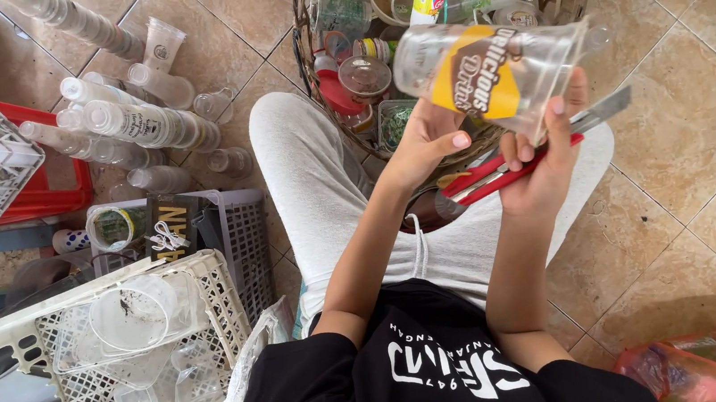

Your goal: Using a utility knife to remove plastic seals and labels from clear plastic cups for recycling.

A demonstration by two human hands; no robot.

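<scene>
Clear plastic cup (496, 68) with yellow-brown label lies sideways between both hands, above lap. Left hand (427, 139) closed on its base end; right hand (542, 162) curled round lower rim, also gripping red-handled utility knife (516, 165), blade past fingers. Cup likely light, thin, crushable, slick; hold by rim and base. Wicker basket (315, 62) just beyond hands; white crate (214, 280) left; tile floor (668, 85) beneath.

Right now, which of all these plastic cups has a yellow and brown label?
The clear cup held sideways in both hands, above the wicker basket; the stacked floor cups lack one.
</scene>
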